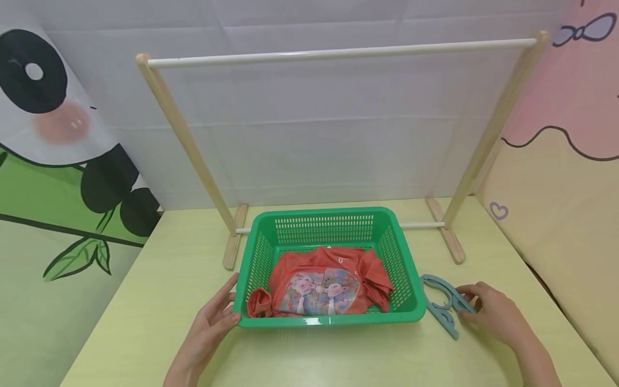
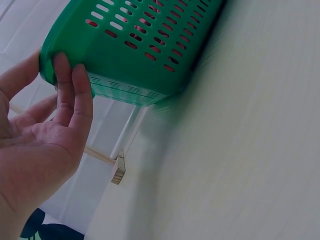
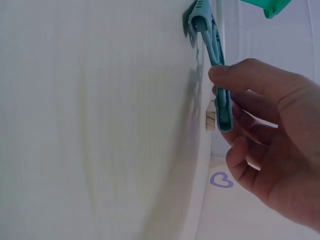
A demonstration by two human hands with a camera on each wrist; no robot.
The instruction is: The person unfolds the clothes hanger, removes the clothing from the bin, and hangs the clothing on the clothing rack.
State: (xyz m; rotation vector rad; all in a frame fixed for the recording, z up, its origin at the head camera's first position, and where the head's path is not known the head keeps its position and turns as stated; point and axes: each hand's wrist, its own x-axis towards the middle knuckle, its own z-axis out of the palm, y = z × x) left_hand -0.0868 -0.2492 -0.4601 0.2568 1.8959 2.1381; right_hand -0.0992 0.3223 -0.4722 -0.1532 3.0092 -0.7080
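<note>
A green plastic basket [image 1: 331, 321] with slotted walls stands in the middle of the table. In it lies a crumpled red shirt [image 1: 285, 269] with a printed picture on its front. My left hand [image 1: 211, 324] holds the basket's left front corner, thumb and fingertips at the rim; the left wrist view has this hand [image 2: 50, 117] beside the slotted wall. To the right of the basket, my right hand [image 1: 498, 314] pinches one end of a folded blue-grey clothes hanger [image 1: 442, 282]. The right wrist view shows the thumb against one side of the hanger [image 3: 223, 107] and fingers behind.
Behind the basket stands a drying rack with wooden posts [image 1: 186, 137] and a white top bar [image 1: 338, 54]. Its wooden feet [image 1: 234, 244] rest on the pale yellow table [image 1: 150, 301]. A white cloth backdrop hangs behind, with printed cloths at both sides.
</note>
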